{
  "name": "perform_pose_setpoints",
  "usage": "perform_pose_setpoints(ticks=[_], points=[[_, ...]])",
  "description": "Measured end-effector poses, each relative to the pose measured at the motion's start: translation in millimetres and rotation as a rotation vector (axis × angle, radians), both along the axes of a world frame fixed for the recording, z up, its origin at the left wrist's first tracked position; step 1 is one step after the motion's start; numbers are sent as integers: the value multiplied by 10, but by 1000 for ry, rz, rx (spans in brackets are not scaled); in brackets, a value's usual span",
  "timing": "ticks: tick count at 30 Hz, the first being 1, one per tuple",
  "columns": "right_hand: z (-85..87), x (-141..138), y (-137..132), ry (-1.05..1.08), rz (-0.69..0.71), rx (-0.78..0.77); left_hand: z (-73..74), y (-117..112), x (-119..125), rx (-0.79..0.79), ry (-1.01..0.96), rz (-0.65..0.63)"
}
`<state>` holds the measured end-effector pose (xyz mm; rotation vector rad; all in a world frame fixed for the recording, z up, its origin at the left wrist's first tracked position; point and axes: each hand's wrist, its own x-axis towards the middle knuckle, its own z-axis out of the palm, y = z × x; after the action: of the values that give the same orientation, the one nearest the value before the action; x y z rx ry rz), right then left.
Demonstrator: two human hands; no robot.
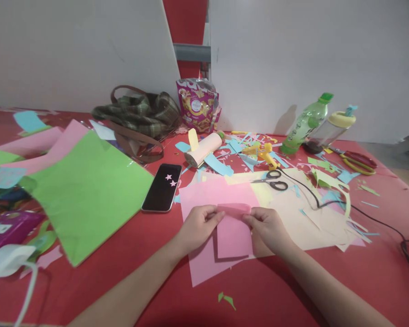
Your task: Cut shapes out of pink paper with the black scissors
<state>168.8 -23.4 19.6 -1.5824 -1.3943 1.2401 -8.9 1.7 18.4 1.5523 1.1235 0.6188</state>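
Observation:
A small rectangle of pink paper [234, 236] is held between my two hands, its top edge curled or folded over. My left hand [202, 226] pinches the upper left corner between thumb and fingers. At the upper right corner, my right hand [267, 227] pinches the same paper. Beneath it lies a larger pink sheet [199, 268], partly covered by my hands. Just beyond my right hand, scissors with black handles [276, 180] rest on cream paper [303, 227]. A phone [162, 188] with two pink paper stars on its screen lies left of the sheets.
A green sheet [92, 195] covers the left side, near a white charger [8, 260]. Behind are a plaid bag [139, 111], a snack bag [199, 104], a paper roll [204, 149], a yellow glue gun [264, 153] with a black cord, and a green bottle [306, 125]. Paper scraps are scattered around.

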Motion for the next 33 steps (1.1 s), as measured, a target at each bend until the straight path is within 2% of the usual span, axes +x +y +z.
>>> perform_pose_setpoints(ticks=[6, 9, 15, 23, 30, 33], points=[[-31, -20, -11, 153, 15, -47, -26, -16, -1, 10, 124, -27], [-57, -19, -11, 115, -28, -67, -32, -30, 6, 19, 159, -61], [-76, -4, -12, -60, -84, 32, -12, -42, 17, 56, 179, -57], [-72, 0, 11, 64, -73, 52, 9, -37, 11, 84, 192, -31], [-47, 10, -9, -55, -178, 103, 21, -51, 17, 107, 196, -45], [-68, 6, 1, 87, -156, 143, 12, -57, 15, 132, 160, 28]])
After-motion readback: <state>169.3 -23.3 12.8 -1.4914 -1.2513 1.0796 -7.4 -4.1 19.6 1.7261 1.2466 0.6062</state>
